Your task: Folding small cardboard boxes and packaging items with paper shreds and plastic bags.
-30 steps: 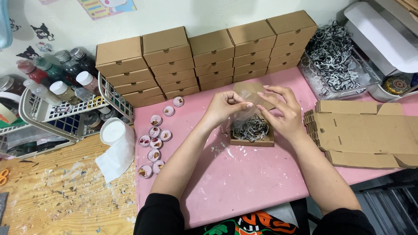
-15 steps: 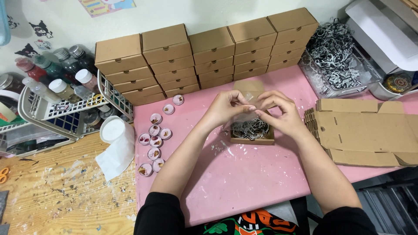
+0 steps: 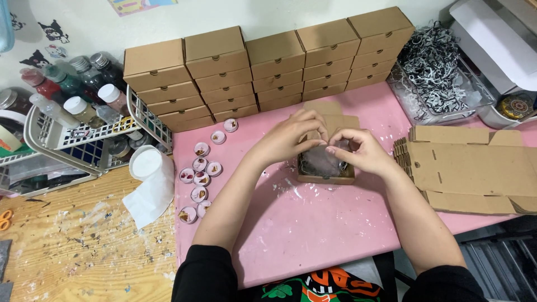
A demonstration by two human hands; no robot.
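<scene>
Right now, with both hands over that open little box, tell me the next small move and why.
Probably press the clear wrapped item down flat into the open box. Both the left hand and the right hand hold it over the shredded filler, and it seems to sit above the box walls, with the lid flap open behind.

Twenty-five closed boxes (image 3: 268,72) are stacked in five columns, nine round tins (image 3: 200,179) are counted, one open box (image 3: 326,173), one paper roll (image 3: 146,165)
</scene>
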